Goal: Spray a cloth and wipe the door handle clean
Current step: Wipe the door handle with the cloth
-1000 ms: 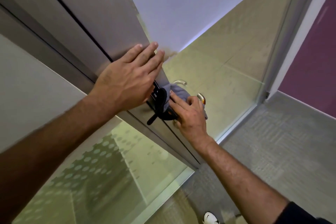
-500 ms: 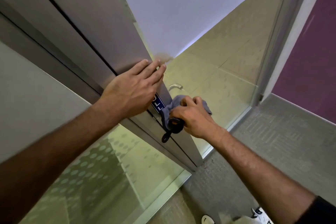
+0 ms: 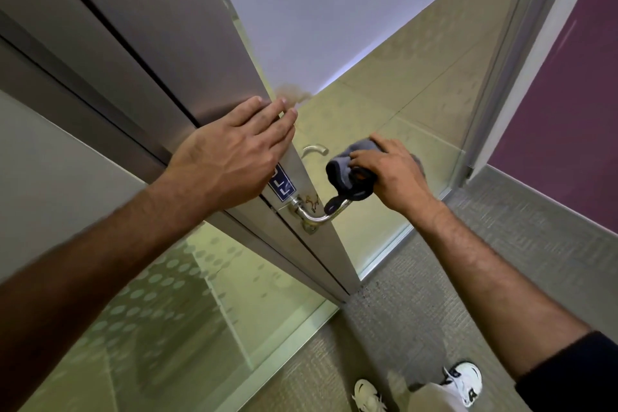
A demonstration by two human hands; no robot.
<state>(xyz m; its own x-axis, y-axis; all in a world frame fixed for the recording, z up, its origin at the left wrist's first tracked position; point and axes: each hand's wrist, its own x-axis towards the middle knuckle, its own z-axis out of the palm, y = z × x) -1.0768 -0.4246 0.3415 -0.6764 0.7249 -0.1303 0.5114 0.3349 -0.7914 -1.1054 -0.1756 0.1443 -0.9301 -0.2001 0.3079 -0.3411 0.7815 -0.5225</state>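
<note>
His left hand [image 3: 230, 157] lay flat, fingers straight, against the door [image 3: 187, 53]; his right hand [image 3: 394, 174] gripped the cloth [image 3: 347, 174] around the handle [image 3: 314, 216].

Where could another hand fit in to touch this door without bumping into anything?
Free: the metal door face above the left hand, and the strip below the handle down to the carpet. Crowded: the door edge, where the left hand lies flat above the blue sign, and the handle's end, where the right hand grips the cloth.
</note>
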